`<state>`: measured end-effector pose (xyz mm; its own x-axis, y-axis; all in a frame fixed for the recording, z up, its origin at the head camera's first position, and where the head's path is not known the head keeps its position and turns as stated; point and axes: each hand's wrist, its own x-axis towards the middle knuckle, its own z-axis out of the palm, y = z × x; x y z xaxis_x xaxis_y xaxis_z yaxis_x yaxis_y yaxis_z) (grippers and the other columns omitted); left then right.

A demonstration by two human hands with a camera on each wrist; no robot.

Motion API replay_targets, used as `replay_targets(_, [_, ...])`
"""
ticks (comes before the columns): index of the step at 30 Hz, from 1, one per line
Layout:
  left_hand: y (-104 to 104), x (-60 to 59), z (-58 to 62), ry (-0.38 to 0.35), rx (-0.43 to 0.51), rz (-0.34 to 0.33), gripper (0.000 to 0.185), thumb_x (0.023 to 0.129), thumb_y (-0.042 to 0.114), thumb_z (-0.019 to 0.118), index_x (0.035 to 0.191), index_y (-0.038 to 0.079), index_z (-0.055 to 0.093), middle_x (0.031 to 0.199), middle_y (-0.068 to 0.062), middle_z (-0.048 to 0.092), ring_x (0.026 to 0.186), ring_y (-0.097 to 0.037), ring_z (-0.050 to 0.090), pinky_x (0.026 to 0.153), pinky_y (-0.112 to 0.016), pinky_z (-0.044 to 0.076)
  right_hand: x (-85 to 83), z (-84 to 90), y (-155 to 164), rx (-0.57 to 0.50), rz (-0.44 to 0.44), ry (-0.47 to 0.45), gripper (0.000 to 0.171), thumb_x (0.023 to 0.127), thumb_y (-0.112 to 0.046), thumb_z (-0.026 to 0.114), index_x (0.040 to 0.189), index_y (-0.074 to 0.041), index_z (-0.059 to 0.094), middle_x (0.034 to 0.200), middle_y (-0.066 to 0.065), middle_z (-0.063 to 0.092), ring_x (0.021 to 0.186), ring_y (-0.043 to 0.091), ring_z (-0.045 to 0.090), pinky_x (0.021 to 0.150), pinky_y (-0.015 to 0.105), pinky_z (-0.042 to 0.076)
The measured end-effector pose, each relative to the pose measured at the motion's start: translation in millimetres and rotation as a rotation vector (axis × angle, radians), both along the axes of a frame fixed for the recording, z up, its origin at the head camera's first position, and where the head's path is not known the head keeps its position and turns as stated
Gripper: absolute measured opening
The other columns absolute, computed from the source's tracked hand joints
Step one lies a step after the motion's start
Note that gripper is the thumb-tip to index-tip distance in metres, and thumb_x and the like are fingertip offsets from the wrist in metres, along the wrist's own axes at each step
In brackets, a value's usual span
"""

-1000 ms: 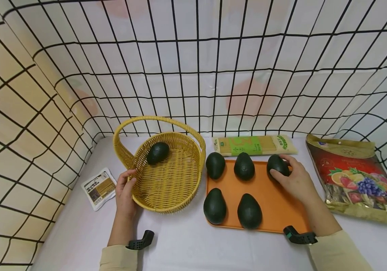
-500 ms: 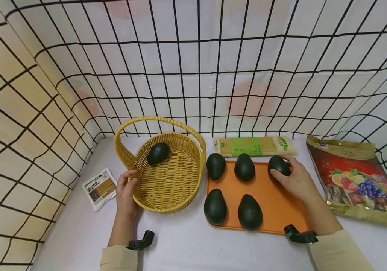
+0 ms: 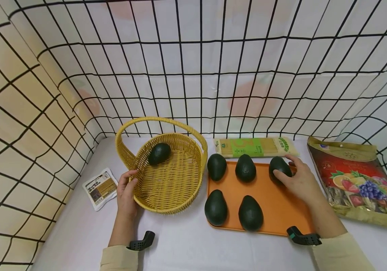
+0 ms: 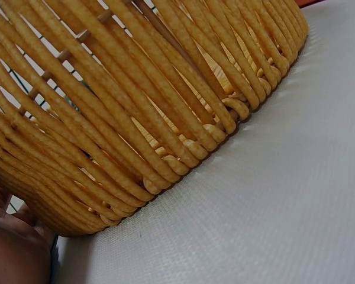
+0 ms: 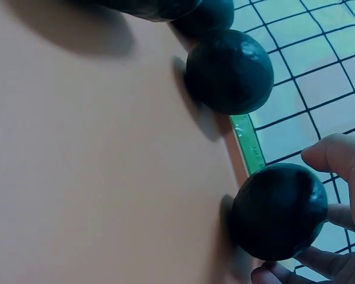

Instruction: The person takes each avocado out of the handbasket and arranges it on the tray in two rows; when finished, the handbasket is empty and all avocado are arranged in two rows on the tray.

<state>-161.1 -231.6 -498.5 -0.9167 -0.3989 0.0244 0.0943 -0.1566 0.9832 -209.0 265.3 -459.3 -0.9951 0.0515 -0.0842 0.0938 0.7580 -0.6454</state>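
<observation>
Right wrist: avocado point(image 5: 278, 211) between fingers point(image 5: 334, 155).

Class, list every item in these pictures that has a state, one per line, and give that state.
Yellow woven wicker basket: upright, holds one dark green avocado, rim held by left hand.
Orange plastic tray: flat, carries five avocados.
Far-right avocado: on the tray, gripped by right hand.
Green noodle packet: lying flat.
Red fruit-print bag: lying flat.

Both forearms wear cream long sleeves point(image 3: 339, 252), each wrist carrying a black clip-like camera mount point(image 3: 304, 238).
</observation>
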Motion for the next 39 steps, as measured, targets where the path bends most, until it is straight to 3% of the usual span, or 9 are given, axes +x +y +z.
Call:
replay_targets(5, [-0.2, 0.1, -0.9, -0.005, -0.003, -0.005, 0.028, 0.101, 0.008, 0.042, 0.119, 0.013, 0.062, 0.146, 0.004, 0.047, 0.137, -0.012, 0.039, 0.105, -0.023, 0.038, 4.0, 5.7, -1.2, -0.008, -0.004, 0.034, 0.085, 0.098, -0.048, 0.063, 0.159, -0.003, 0.025, 0.149, 0.040, 0.035, 0.129, 0.056, 0.046, 0.102, 0.069, 0.041])
replay_targets(15, [0.4, 1.1, -0.2, -0.007, -0.007, -0.007, 0.028, 0.101, 0.007, 0.042, 0.120, 0.011, 0.061, 0.149, 0.001, 0.046, 0.139, -0.011, 0.038, 0.103, -0.019, 0.039, 15.8, 27.5, -6.5, 0.125, 0.007, 0.084, 0.084, 0.096, -0.050, 0.064, 0.158, -0.007, 0.029, 0.150, 0.034, 0.039, 0.128, 0.052, 0.042, 0.099, 0.074, 0.037])
replay_targets(23, [-0.2, 0.7, -0.7, -0.002, -0.028, -0.012, 0.028, 0.102, 0.007, 0.041, 0.123, 0.008, 0.059, 0.146, 0.001, 0.047, 0.136, -0.011, 0.039, 0.104, -0.021, 0.039, 39.1, 49.5, -35.0, 0.118, 0.063, 0.109, 0.081, 0.096, -0.046, 0.067, 0.159, -0.011, 0.031, 0.149, 0.032, 0.039, 0.125, 0.053, 0.050, 0.093, 0.069, 0.048])
replay_targets(30, [-0.8, -0.8, -1.5, 0.001, -0.021, -0.013, 0.028, 0.102, 0.008, 0.041, 0.123, 0.008, 0.059, 0.141, 0.003, 0.049, 0.133, -0.013, 0.042, 0.104, -0.024, 0.040, 60.8, 72.1, -72.1, 0.071, 0.211, 0.155, 0.075, 0.094, -0.039, 0.073, 0.155, -0.013, 0.039, 0.148, 0.023, 0.045, 0.128, 0.045, 0.051, 0.101, 0.066, 0.045])
replay_targets(39, [-0.8, -2.8, -2.0, 0.011, -0.004, -0.003, 0.027, 0.102, 0.007, 0.042, 0.121, 0.009, 0.061, 0.132, 0.005, 0.053, 0.126, -0.016, 0.047, 0.099, -0.024, 0.044, 78.1, 89.1, -122.2, -0.040, 0.389, 0.185, 0.064, 0.093, -0.030, 0.075, 0.150, -0.021, 0.047, 0.145, 0.006, 0.054, 0.124, 0.027, 0.058, 0.101, 0.050, 0.052])
